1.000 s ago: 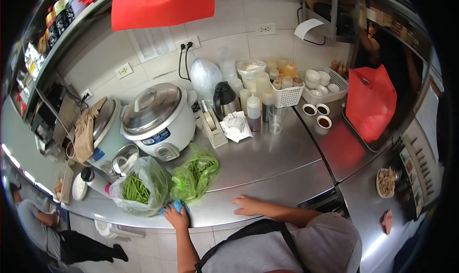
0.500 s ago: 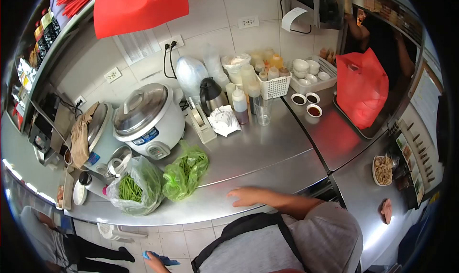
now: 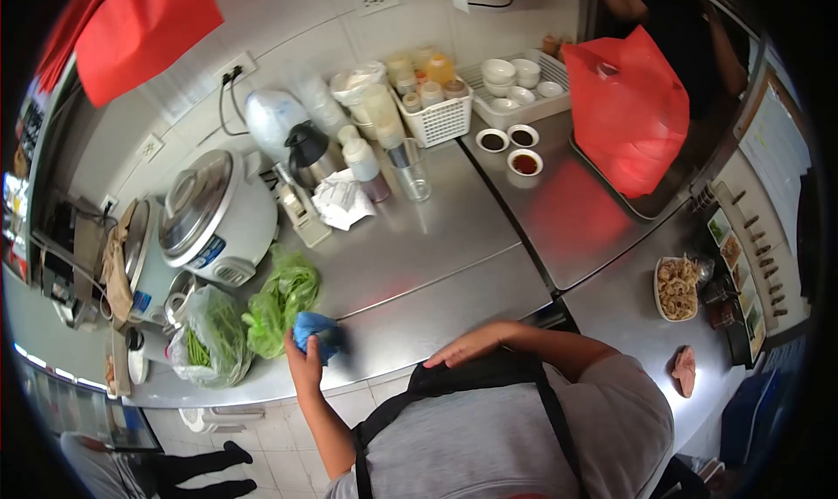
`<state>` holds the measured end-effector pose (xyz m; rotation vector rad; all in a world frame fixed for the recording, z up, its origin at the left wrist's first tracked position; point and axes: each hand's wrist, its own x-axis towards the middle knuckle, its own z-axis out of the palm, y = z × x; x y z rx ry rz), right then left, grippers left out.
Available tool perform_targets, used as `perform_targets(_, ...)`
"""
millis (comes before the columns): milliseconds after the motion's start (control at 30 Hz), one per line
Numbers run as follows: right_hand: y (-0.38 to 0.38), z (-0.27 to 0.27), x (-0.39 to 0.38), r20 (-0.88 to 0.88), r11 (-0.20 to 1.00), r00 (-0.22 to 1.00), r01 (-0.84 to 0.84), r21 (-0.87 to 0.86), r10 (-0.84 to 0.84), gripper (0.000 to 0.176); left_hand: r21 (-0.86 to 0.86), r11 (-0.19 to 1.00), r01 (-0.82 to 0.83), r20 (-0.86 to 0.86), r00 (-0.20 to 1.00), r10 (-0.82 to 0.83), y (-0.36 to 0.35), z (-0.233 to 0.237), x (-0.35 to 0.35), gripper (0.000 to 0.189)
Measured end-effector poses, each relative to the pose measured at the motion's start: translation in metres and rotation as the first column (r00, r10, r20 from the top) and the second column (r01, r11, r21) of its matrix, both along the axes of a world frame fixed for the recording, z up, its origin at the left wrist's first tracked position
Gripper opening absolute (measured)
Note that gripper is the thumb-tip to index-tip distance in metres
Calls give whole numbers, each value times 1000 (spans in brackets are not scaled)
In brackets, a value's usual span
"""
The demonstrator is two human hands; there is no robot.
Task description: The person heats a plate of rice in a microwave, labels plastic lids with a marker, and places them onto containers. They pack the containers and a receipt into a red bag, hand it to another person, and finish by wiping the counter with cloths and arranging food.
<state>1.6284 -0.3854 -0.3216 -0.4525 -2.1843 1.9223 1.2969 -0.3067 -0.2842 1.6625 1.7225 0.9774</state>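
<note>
My left hand is closed on a crumpled blue cloth, raised over the counter's front edge. Just left of it lies a green plastic bag of leafy greens, and beyond that a clear bag of green beans. My right hand hovers close to my body at the counter edge, fingers stretched out and nothing in them. A steel counter spreads in front of both hands.
Rice cookers stand at the left. Squeeze bottles, a white basket and sauce bowls sit toward the back. A red bag is at right, with a bowl of pale food nearer. Another person is at lower left.
My left hand has come up from below the counter with the blue cloth. My right hand has drawn back from the counter surface toward my body. The view has swung right.
</note>
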Motion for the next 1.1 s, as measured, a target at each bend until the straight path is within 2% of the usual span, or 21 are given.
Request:
perform_targets(67,-20,0,28,7,992,993,119,-48,-118,52,-149,988,-44,-359,933,-13,1,4,26,71)
perform_targets(133,-37,-4,53,-6,967,974,226,-118,-228,50,-125,990,-65,-523,852,-10,8,2,48,77)
perform_targets(167,-43,-3,63,40,953,962,273,-132,-270,49,-106,992,-75,-596,803,-3,13,0,59,79)
perform_targets(300,-64,10,92,226,882,887,442,-165,-402,44,72,992,104,-407,911,-66,36,-11,98,73)
perform_targets(433,-46,2,144,464,769,735,619,-159,-495,45,126,944,306,-354,902,-246,52,-24,148,71)
perform_targets(500,-32,24,166,377,541,494,841,22,-783,42,120,900,419,-308,878,-367,65,-34,169,70)
perform_targets(533,-19,29,180,287,442,410,895,53,-866,37,134,889,439,-277,877,-391,74,-39,180,69)
perform_targets(567,-6,36,195,195,335,315,939,80,-929,34,149,877,456,-240,878,-415,81,-45,192,69)
perform_targets(633,21,72,218,144,175,168,984,40,-975,30,190,866,463,-177,884,-433,94,-52,214,68)
perform_targets(733,74,107,260,150,47,34,995,85,-988,30,190,890,415,-242,898,-367,109,-71,229,67)
perform_targets(767,93,114,275,148,-1,-18,994,111,-989,31,213,893,398,-188,913,-362,112,-75,232,67)
perform_targets(800,115,112,289,25,-90,-94,985,148,-995,32,228,898,376,-134,926,-353,113,-76,230,66)
perform_targets(833,139,117,301,51,-132,-143,975,178,-988,32,243,905,348,-81,937,-339,113,-77,228,66)
perform_targets(867,162,119,313,43,-166,-179,963,211,-983,31,178,928,326,-34,945,-325,117,-77,224,63)
perform_targets(933,215,98,350,-38,-135,-130,938,320,-991,33,50,958,282,59,957,-285,127,-71,216,59)
perform_targets(1000,269,70,379,13,-111,-146,804,584,-989,35,29,978,208,306,929,-206,131,-39,215,50)
perform_targets(1033,289,60,387,28,-96,-160,712,695,-987,36,136,968,210,241,941,-238,136,-15,215,45)
perform_targets(1067,300,61,385,151,3,-184,625,781,-971,35,242,945,221,169,949,-265,143,13,220,40)
perform_targets(1100,308,70,375,266,114,-219,531,840,-939,35,290,921,259,182,930,-319,154,40,229,38)
